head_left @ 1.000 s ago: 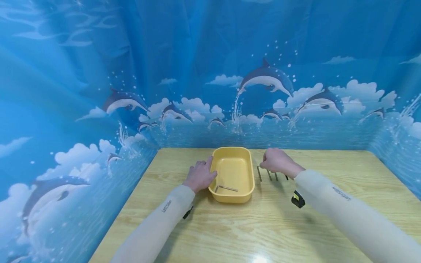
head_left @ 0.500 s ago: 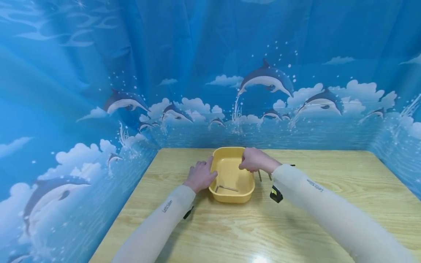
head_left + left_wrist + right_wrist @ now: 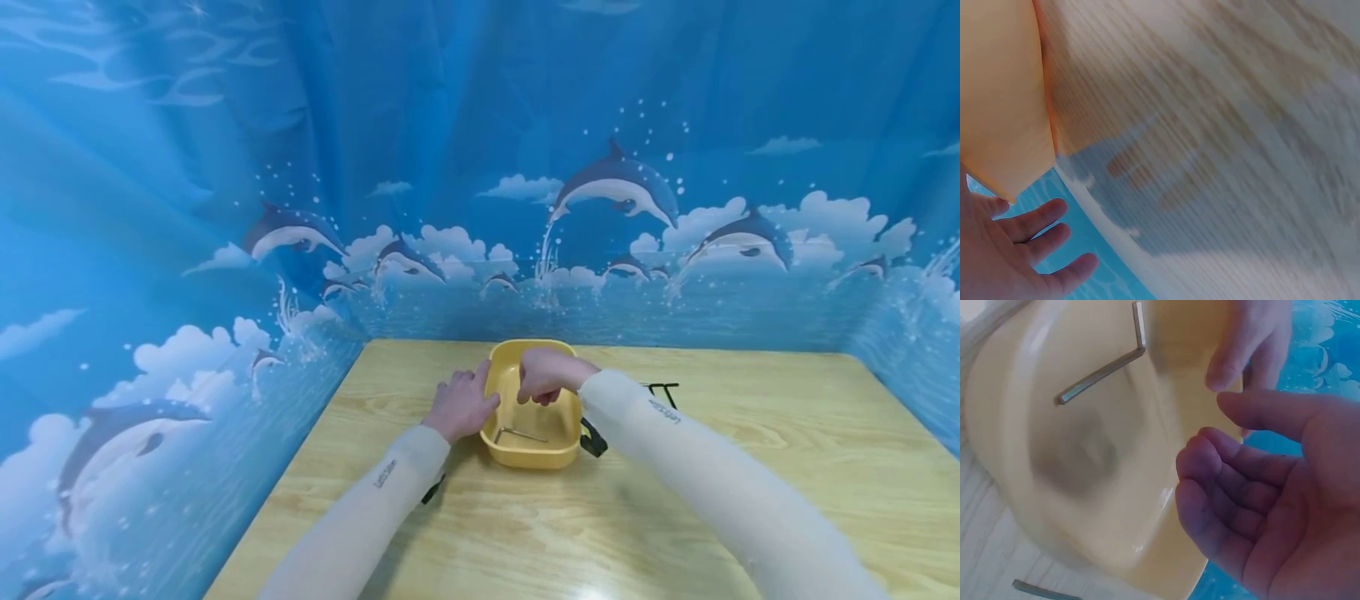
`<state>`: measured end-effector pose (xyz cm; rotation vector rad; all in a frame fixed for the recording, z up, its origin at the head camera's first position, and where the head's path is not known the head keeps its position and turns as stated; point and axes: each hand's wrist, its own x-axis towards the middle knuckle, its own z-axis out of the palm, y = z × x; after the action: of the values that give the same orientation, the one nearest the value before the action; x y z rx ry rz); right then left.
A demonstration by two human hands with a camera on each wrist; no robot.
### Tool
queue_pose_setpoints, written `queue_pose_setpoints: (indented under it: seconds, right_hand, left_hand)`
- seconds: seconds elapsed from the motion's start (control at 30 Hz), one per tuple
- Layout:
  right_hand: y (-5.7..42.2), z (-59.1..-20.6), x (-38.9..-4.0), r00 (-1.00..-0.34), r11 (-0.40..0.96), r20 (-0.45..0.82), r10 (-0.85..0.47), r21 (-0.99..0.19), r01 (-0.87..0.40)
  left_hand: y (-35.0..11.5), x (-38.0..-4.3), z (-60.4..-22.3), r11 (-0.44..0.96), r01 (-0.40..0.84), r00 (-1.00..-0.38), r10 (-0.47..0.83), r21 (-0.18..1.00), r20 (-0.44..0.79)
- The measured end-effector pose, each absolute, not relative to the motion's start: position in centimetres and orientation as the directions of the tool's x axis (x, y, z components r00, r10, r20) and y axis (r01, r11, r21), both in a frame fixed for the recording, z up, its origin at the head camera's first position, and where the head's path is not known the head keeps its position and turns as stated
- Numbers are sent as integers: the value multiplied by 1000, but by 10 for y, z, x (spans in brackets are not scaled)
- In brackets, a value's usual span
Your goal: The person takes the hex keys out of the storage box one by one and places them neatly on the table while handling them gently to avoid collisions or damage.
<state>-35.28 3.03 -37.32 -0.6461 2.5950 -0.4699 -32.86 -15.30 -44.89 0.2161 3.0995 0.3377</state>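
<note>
A yellow tray (image 3: 528, 459) stands on the wooden table, with one bent metal hex key (image 3: 1102, 375) lying on its floor at the near end. My left hand (image 3: 461, 405) holds the tray's left wall, thumb over the inside and forefinger outside; its other fingers spread free in the left wrist view. Over the tray hangs my right hand (image 3: 551, 373), above the hex key's level. Its fingers are loosely curled, the thumb stands apart, and nothing shows between them in the right wrist view (image 3: 1260, 487).
Right of the tray, more hex keys lie on the table, including black ones (image 3: 663, 387); my right sleeve hides part of them. Another key's end (image 3: 1044, 590) shows beside the tray in the right wrist view. A blue dolphin-print curtain (image 3: 450, 283) closes off the table's back and left.
My right hand has moved left from the row of hex keys on the table to over the tray. My left hand stays on the tray, and the key inside lies as before.
</note>
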Motion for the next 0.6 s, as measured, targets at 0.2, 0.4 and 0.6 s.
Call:
queue_pose_setpoints:
  seconds: [0.2, 0.4, 0.6]
  right_hand:
    - [18, -375, -357, -744, 829, -402, -534, -422, -367]
    - [8, -386, -366, -665, 833, -507, -548, -404, -378]
    - [2, -400, -368, -638, 860, -577, -509, -363, -358]
  left_hand:
    - [-155, -328, -449, 966, 142, -990, 141, 216, 21]
    - [-156, -326, -450, 967, 156, -988, 150, 200, 41]
    - [-155, -323, -450, 966, 172, -985, 168, 195, 37]
